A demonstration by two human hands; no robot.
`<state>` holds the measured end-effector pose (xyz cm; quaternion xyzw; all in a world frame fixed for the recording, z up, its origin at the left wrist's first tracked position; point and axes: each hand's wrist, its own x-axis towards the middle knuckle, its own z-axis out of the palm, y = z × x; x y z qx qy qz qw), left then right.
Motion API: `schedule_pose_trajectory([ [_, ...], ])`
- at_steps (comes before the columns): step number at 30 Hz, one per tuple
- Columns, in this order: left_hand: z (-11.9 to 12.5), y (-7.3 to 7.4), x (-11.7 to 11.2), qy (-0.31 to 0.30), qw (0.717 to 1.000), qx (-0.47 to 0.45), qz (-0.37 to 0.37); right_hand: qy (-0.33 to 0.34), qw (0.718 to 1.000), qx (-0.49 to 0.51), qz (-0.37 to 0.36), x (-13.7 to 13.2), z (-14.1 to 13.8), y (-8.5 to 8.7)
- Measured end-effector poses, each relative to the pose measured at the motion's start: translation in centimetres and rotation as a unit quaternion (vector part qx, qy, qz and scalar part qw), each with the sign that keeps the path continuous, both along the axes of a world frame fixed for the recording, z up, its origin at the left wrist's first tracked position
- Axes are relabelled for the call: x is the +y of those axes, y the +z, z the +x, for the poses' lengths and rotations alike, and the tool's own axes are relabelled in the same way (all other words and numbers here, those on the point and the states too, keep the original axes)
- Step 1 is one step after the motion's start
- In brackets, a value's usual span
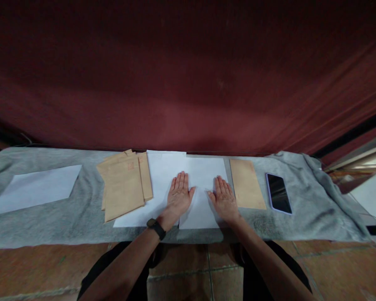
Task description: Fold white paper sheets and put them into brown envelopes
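Observation:
My left hand (pixel 179 195) lies flat, fingers stretched out, on white paper sheets (pixel 202 173) in the middle of the table. My right hand (pixel 224 199) rests flat beside it on the same sheets, fingers together and extended. Neither hand holds anything. A dark watch (pixel 156 228) is on my left wrist. A stack of brown envelopes (pixel 123 186) lies just left of the sheets, partly over them. A single brown envelope (pixel 246 184) lies just right of my right hand.
A grey cloth (pixel 50 225) covers the narrow table. A separate white sheet (pixel 34 189) lies at the far left. A phone (pixel 278 193) lies face up right of the single envelope. A dark red curtain (pixel 188 83) hangs behind. Tiled floor shows below.

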<state>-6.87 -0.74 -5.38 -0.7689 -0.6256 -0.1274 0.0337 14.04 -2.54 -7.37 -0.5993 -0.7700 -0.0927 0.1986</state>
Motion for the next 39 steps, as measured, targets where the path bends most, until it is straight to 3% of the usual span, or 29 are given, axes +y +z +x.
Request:
schedule_pose_trajectory([
  [6, -1.9, -0.1, 0.0, 0.026, 1.0, 0.0, 0.008, -0.015, 1.0, 0.017, 0.015, -0.4, 0.7, -0.5],
  [9, -1.4, 0.4, -0.2, 0.047, 0.999, 0.0, 0.013, -0.032, 0.999, 0.034, 0.018, -0.7, 0.2, -0.2],
  [11, -0.1, 0.9, -0.5, 0.019, 1.0, -0.004, 0.022, -0.015, 0.999, 0.049, 0.01, -0.9, -0.7, 0.3],
  [14, 2.5, 1.3, -0.9, -0.079, 0.997, -0.013, 0.014, 0.051, 0.996, 0.067, -0.021, -0.8, -2.1, 1.0],
  [16, 3.7, 1.2, -1.0, -0.099, 0.995, -0.019, -0.008, 0.071, 0.994, 0.071, -0.04, -0.5, -2.7, 1.3],
  [19, 4.1, 0.7, -0.5, -0.086, 0.996, -0.024, -0.025, 0.059, 0.996, 0.056, -0.042, -0.1, -2.7, 1.3],
  [24, 2.9, 0.1, 0.3, -0.056, 0.998, -0.022, -0.013, 0.024, 0.999, 0.029, -0.02, 0.3, -1.6, 0.8],
  [34, 1.2, 0.3, -0.3, -0.008, 1.0, -0.012, 0.008, -0.039, 0.999, 0.034, -0.001, -0.7, 0.8, -0.1],
  [39, 3.3, 0.5, -2.6, -0.088, 0.995, -0.035, 0.034, 0.011, 0.999, 0.025, -0.017, -1.8, 0.1, 0.1],
])
